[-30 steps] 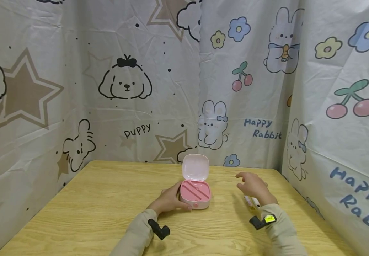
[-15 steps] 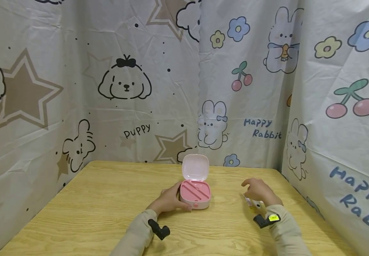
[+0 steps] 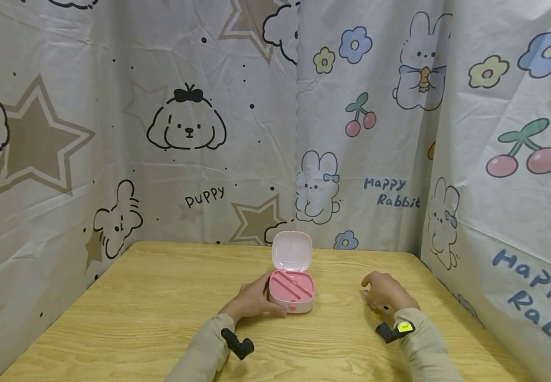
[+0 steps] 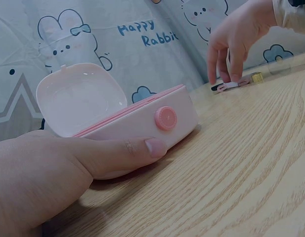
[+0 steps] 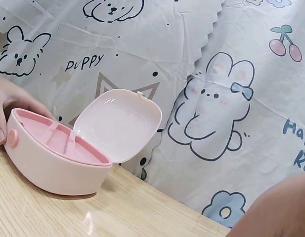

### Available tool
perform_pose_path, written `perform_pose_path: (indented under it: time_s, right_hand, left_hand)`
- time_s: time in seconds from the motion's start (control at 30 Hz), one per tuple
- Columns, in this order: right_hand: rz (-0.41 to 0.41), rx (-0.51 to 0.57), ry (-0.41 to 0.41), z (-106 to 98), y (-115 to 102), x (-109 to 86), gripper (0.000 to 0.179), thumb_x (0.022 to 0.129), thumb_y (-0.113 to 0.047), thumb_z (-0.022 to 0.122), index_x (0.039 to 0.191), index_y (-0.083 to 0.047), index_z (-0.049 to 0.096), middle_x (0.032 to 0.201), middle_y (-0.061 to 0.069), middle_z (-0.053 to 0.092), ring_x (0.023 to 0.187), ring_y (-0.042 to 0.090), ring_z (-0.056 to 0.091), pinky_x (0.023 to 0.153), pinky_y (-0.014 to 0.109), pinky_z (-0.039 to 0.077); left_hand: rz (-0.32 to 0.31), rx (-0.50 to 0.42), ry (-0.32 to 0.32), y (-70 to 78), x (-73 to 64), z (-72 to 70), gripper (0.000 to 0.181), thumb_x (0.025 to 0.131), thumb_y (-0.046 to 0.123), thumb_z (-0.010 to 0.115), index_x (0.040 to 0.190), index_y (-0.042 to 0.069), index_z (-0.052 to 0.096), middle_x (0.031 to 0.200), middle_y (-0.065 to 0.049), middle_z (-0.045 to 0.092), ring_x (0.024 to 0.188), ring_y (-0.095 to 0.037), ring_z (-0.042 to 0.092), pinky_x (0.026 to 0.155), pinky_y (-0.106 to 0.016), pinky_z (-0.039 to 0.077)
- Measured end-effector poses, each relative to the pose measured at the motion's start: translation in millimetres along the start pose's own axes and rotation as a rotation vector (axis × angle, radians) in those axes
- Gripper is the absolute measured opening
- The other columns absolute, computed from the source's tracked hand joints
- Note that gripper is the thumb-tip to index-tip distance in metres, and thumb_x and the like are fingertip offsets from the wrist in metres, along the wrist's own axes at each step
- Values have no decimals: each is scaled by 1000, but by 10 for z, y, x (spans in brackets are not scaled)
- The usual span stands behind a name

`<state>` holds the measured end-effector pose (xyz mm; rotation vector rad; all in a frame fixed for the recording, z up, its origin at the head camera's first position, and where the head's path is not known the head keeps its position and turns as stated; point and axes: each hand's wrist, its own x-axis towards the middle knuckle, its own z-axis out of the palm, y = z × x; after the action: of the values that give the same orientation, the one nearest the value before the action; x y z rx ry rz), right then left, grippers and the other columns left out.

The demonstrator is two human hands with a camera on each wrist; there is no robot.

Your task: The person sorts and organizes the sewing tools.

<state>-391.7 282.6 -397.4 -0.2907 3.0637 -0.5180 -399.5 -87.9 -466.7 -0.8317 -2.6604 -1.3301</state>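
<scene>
A small pink-and-white box (image 3: 305, 306) stands on the table with its lid (image 3: 292, 252) raised and a pink divided inner tray (image 5: 58, 140) showing. My left hand (image 3: 252, 300) grips the box from the left, its thumb (image 4: 125, 153) lying along the front below the round pink button (image 4: 165, 118). Off to the right, my right hand (image 3: 387, 292) reaches down with bent fingers. In the left wrist view its fingertips are right at a small cluster of pink, white and black items (image 4: 232, 85), beside a gold-yellow piece (image 4: 256, 77). The hand partly hides this cluster in the head view.
The wooden table (image 3: 161, 286) is bounded by a printed cloth curtain (image 3: 256, 148) at the back and both sides. Each sleeve carries a black wrist camera (image 3: 238, 344).
My right hand has shifted slightly right and then lowered onto the small items, its fingers now pointing further down. The left hand and the box stay in place.
</scene>
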Motion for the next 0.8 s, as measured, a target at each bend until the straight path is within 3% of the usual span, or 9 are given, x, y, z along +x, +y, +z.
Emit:
perform_pose_path:
  time_s: [0.13,0.33,0.5,0.8]
  right_hand:
    - [18,-14,3,36,-7,-16,46,76,10,71,122,7,69,110,20,69,78,26,55,67,37,47]
    - [36,-15,12,60,-35,-41,45,77,10,70,121,4,71,106,20,68,71,26,57,57,34,46]
    - [26,-37,27,73,-52,-32,44,76,10,69,119,1,73,112,21,68,79,30,57,60,37,45]
    - [-6,-40,52,106,-40,10,40,76,12,69,114,1,75,108,20,69,80,32,55,60,36,44]
  left_hand:
    - [17,5,-2,-1,-4,6,114,71,46,95,161,14,34,158,-7,45,144,-33,41,109,-66,21]
    - [0,-15,-9,0,7,1,114,70,45,96,161,17,34,158,-2,45,145,-28,39,112,-65,18]
    - [-11,-20,-5,-5,11,4,113,70,43,96,161,17,34,159,-2,44,146,-29,38,112,-66,18]
    - [-11,-31,-5,-29,19,8,114,71,42,97,162,18,33,159,-1,45,145,-28,39,111,-64,19]
